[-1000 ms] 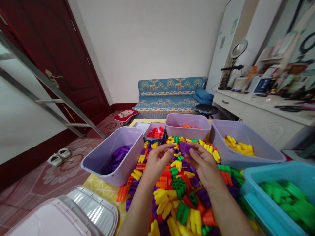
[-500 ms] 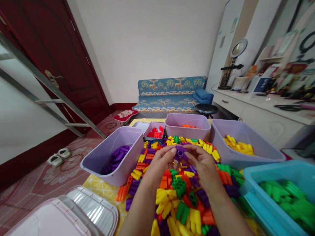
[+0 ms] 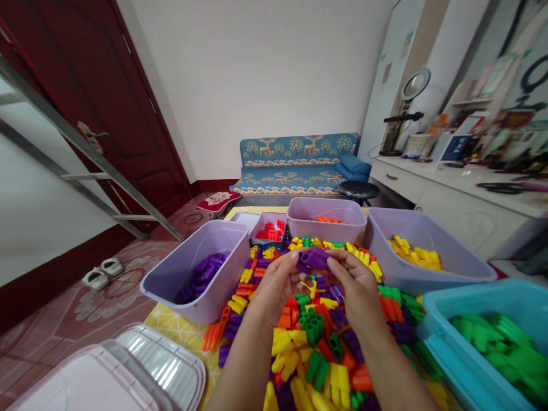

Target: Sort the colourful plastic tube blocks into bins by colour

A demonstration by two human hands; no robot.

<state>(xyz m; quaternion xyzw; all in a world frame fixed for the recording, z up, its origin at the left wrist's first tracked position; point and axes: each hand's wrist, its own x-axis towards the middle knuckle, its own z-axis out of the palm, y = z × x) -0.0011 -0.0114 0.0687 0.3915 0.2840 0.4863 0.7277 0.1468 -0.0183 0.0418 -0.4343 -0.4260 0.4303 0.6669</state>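
Note:
Between both hands, above the pile, is a purple tube piece [image 3: 317, 258]. My left hand [image 3: 278, 281] pinches its left end, where round openings show. My right hand [image 3: 351, 278] grips the right end with thumb and fingers. Below lies a mixed heap of tube pieces, among them a green piece [image 3: 312, 324], yellow pieces [image 3: 340, 383] and an orange piece [image 3: 362, 378]. A lilac bin [image 3: 231, 285] at the left holds purple pieces [image 3: 208, 273].
Around the heap stand a small box [image 3: 269, 228] with red pieces, a lilac bin [image 3: 327, 229] with orange, another [image 3: 428, 279] with yellow, and a teal bin [image 3: 445, 348] with green. Lids [image 3: 162, 362] lie front left; a ladder [image 3: 98, 165] stands farther left.
The purple piece has turned, so its long side shows more. The fingers of both hands have shifted on it, and my right hand has moved slightly right.

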